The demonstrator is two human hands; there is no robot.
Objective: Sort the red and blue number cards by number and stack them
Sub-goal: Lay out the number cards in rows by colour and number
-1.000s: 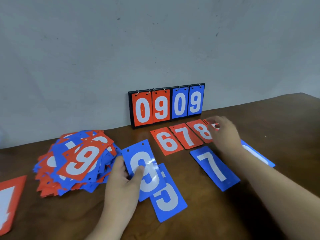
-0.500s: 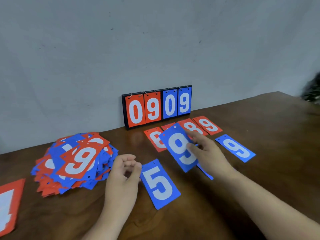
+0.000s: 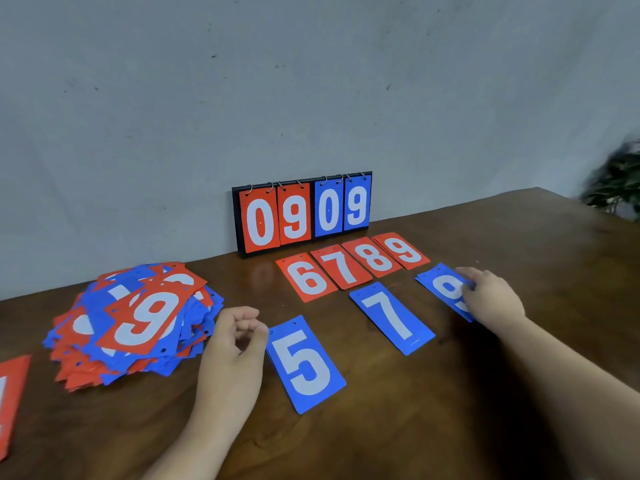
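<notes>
Currently pinched against the wooden table [image 3: 519, 393] by the curled fingers and thumb of the right hand [image 3: 491, 299]: blue 9 card [image 3: 445, 289], lying on at least one more blue card. Just left of that hand, blue 7 card [image 3: 391, 318]. Beyond its fingertips, row of red cards [image 3: 346, 268] reading 6, 7, 8, 9. Left hand [image 3: 235, 344] curled in, fingertips near the thumb, gripping nothing. Just beside its thumb, blue 5 card [image 3: 306, 365]. Close on its other side, mixed heap of cards [image 3: 138, 323], red 9 on top. Well beyond both hands, scoreboard [image 3: 301, 213] showing 0909.
</notes>
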